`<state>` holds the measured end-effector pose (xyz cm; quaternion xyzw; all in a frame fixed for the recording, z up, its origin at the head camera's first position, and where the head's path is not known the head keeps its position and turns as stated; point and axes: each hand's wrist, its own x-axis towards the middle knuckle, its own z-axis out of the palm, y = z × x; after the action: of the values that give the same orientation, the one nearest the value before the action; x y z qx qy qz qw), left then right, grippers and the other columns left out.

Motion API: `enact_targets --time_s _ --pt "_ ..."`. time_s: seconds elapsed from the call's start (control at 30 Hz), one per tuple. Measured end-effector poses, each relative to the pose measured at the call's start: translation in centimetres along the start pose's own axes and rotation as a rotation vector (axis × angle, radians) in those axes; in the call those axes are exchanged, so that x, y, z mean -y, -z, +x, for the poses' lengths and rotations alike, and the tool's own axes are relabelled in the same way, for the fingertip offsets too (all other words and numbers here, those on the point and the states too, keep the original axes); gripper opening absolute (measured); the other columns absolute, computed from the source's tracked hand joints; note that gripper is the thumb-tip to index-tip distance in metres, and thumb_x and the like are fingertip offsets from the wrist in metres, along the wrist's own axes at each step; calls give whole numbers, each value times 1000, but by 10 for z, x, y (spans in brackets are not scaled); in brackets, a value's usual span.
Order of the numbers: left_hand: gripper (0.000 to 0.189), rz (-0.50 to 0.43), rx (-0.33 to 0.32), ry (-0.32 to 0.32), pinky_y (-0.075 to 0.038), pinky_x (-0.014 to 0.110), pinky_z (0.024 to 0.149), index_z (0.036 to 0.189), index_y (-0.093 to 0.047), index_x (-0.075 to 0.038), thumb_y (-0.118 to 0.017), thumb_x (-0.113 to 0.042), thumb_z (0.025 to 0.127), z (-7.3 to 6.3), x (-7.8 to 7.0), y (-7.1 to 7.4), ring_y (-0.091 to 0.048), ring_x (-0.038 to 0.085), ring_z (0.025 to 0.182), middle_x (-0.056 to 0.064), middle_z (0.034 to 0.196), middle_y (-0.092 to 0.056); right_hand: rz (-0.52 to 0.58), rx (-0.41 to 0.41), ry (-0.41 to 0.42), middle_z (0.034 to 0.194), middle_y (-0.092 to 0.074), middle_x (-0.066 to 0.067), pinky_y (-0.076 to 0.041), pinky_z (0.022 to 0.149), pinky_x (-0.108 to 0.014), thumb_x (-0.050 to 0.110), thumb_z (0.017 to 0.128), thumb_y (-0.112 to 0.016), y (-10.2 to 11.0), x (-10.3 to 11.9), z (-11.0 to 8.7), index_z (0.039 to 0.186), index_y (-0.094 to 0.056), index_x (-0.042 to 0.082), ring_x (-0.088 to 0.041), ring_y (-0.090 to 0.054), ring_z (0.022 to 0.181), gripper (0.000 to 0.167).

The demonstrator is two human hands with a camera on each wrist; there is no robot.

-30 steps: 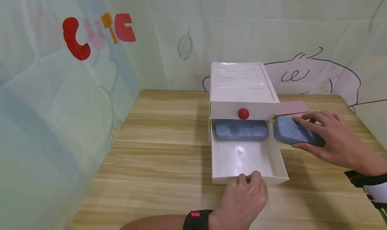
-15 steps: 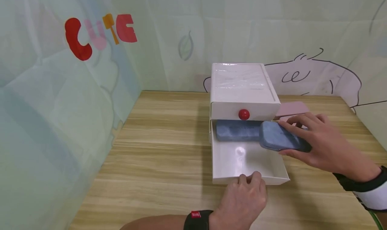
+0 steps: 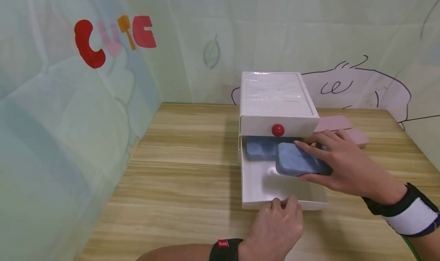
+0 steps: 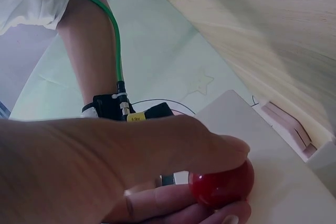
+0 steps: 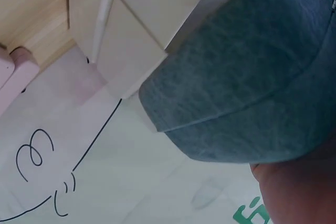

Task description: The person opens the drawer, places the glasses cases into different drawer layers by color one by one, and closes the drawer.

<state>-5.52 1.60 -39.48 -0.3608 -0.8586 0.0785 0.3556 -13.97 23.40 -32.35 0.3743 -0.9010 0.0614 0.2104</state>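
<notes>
A blue glasses case is held by my right hand, thumb on its near side and fingers on its far side. It hangs tilted over the pulled-out lower drawer. In the right wrist view the case shows a seam along its edge. A second blue case lies at the back of that drawer, partly covered by the held one. My left hand is at the drawer's front; the left wrist view shows it pinching the round red knob.
The white drawer cabinet stands on a wood-grain table, its upper drawer with a red knob pushed in. Pink cases lie to its right. Printed cloth walls the left and back.
My right hand has carried the blue glasses case leftward, from beside the drawer to over it. More of the pink cases now shows. The left hand has stayed at the drawer front.
</notes>
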Motion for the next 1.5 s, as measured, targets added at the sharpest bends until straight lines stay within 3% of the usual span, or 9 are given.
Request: enact_targets --time_s 0.23,0.43,0.87,1.27,1.5 --pt "10 -15 55 -36 -40 16 48 91 -75 -20 -65 -24 92 2 2 3 -50 6 55 -6 83 -55 12 8 12 114 -67 -9 -40 95 -50 61 77 -80 -3 8 10 134 -67 11 -25 -59 105 77" --pt "10 -62 103 -51 -39 15 47 90 -74 -20 -68 -27 94 2 4 4 -50 5 54 -6 81 -52 -3 39 26 114 -66 -8 -43 96 -48 57 72 -86 -10 16 18 132 -69 11 -23 -58 105 77" --pt "10 -41 74 -36 -37 15 44 89 -73 -19 -67 -26 93 2 2 3 -48 5 52 -5 82 -55 -7 108 14 117 -66 -6 -50 83 -40 62 69 -85 -26 30 29 134 -68 16 -22 -59 104 81" --pt "9 -59 99 -43 -40 16 46 89 -72 -19 -67 -26 93 2 3 4 -53 6 56 -6 84 -56 16 238 -25 119 -65 -5 -54 84 -39 61 74 -83 -35 39 34 139 -64 18 -18 -58 103 80" --pt "9 -47 70 -32 -41 16 46 89 -72 -20 -67 -26 92 2 2 4 -55 6 59 -6 82 -53 36 330 -50 117 -63 -5 -54 83 -37 59 73 -85 -41 39 34 140 -63 20 -16 -57 101 80"
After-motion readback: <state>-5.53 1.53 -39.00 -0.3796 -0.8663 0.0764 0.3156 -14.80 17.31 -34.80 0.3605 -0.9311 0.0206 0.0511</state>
